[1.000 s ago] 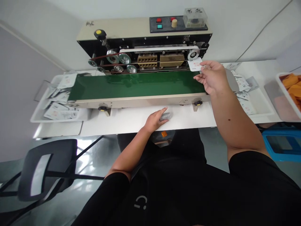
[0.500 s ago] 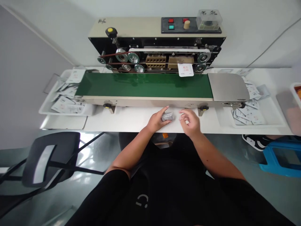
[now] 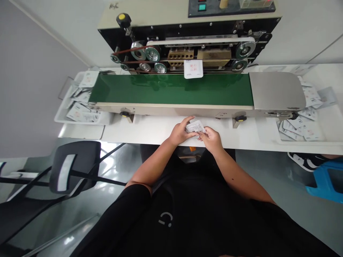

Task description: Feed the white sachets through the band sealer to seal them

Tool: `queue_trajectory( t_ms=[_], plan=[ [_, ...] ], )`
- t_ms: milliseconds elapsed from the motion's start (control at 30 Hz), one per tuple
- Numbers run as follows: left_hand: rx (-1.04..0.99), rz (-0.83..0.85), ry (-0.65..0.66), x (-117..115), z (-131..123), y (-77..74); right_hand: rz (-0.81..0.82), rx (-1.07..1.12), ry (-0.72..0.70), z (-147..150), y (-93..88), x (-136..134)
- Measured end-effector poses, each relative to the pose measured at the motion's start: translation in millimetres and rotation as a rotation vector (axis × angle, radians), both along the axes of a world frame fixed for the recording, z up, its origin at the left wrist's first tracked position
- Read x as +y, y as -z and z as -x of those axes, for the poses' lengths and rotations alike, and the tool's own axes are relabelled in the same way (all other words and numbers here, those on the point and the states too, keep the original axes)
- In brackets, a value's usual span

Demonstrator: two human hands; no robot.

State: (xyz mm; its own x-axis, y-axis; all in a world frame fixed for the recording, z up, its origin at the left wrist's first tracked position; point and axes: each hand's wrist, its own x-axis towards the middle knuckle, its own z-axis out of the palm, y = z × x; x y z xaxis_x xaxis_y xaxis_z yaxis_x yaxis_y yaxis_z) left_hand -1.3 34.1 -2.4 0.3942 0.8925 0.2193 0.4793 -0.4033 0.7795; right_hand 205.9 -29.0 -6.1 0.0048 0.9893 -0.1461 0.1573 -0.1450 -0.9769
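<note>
- L hand point(image 3: 180, 131) is curling round a stack of white sachets point(image 3: 195, 126), fingers bent over the far edge, not spread
- R hand point(image 3: 211, 140) is pinching the stack's R end btwn thumb & fingers, right up against L hand
- Stack is sitting in both hands, just above the front edge of the white table point(image 3: 144, 132), in front of the green conveyor belt point(image 3: 171, 89)
- Single white sachet point(image 3: 193, 69) is standing at back edge of belt, top end against the band sealer point(image 3: 187, 43), exact contact hard to tell
- Loose sachets point(image 3: 83, 107) are lying in white tray point(image 3: 63, 117) on L
- More sachets point(image 3: 298, 126) are scattering over white tray point(image 3: 294, 143) on R, beside steel plate point(image 3: 277, 91)
- Black chair point(image 3: 75, 166) is standing on floor to L, blue crate point(image 3: 325, 182) to R
</note>
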Motion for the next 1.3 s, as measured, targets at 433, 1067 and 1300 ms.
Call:
queue_trajectory(
  t_ms=[433,1067,1300],
  plan=[
    [-0.030,-0.055,-0.018,2.1,-4.1,-0.3,-0.176,0.176,0.146,-3.2,3.5,9.1],
    [-0.016,-0.041,0.219,-0.9,1.5,-8.3,-0.427,-0.241,0.245,-15.7,-28.0,-8.6],
    [0.022,0.011,0.142,1.7,1.9,-4.3,-0.701,-0.179,0.446,-79.4,-107.1,18.4]
  ],
)
